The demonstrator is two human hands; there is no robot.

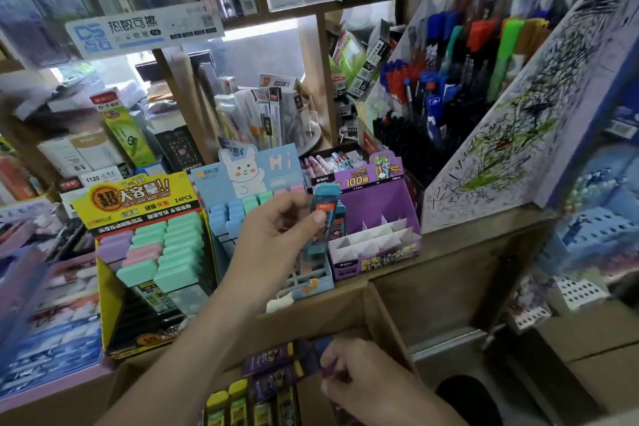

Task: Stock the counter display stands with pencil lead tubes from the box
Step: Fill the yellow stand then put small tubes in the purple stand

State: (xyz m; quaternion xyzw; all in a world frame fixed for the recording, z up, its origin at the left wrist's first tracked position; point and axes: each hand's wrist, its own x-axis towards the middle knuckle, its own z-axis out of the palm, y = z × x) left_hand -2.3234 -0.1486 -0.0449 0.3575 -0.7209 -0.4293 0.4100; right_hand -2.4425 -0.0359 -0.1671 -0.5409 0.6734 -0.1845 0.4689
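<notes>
While the left hand [276, 235] is up in front of the stands, its thumb and fingers pinch a few teal lead tubes [326, 207]; the tubes stand upright and close together; how many there are I cannot tell; they sit in front of the spot where two stands meet, and I cannot tell if they touch either one. At 12 o'clock from this hand is the blue stand [256, 166], with a white bunny on its card and blue and green caps in rows; at 3 o'clock is the purple stand [377, 204], with white dividers in its tray; at 9 o'clock is the yellow stand [138, 197], full of green, pink and purple caps. At 6 o'clock is the brown box [349, 304]; the right hand [356, 384] is down inside it, fingers curled round some dark tubes [323, 346], though this part is blurry; packs [238, 394] with yellow tops lie at 9 o'clock from that hand. At 2 o'clock from the left hand, pens [432, 93] stand in a rack.
</notes>
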